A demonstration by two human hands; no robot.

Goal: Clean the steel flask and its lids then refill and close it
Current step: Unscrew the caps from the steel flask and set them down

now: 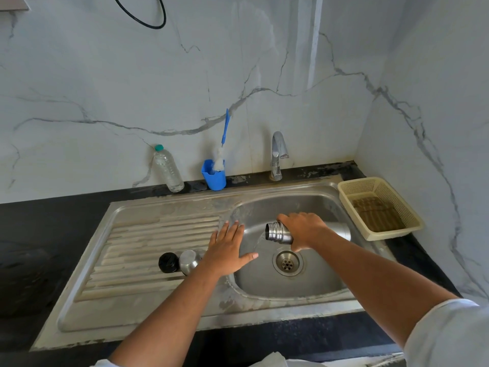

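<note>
— What's the setting?
— A white, grey-veined marble wall (132, 75) behind a dark worktop (53, 221), with a steel sink (264, 308) set into it. The ribbed draining board lies at 9 o'clock of the basin.

— Where's the flask?
— The steel flask (277, 231) is over the basin, just above the drain (287, 263) toward 12 o'clock. It lies on its side with its open, threaded mouth pointing to 9 o'clock. The right hand (304, 230) is wrapped around its middle, fingers curled over the top.

— Is it pouring?
— Something clear seems to fall from the mouth, but it is too faint to be sure.

— And the other hand?
— The left hand (227, 250) is released, palm down with fingers straight and spread, over the basin's 9 o'clock edge. I cannot tell whether it touches the steel.

— The lids?
— Both are on the draining board at 9 o'clock of the drain: a black lid (168, 262) and a steel lid (189, 261), just beside each other. The left wrist partly covers the steel one.

— Anything else?
— The tap (277, 154) stands at 12 o'clock of the basin. At 11 o'clock are a blue cup (214, 177) holding a brush (222, 147) and a plastic bottle (168, 168). A cream basket (357, 181) sits at 2 o'clock.
</note>
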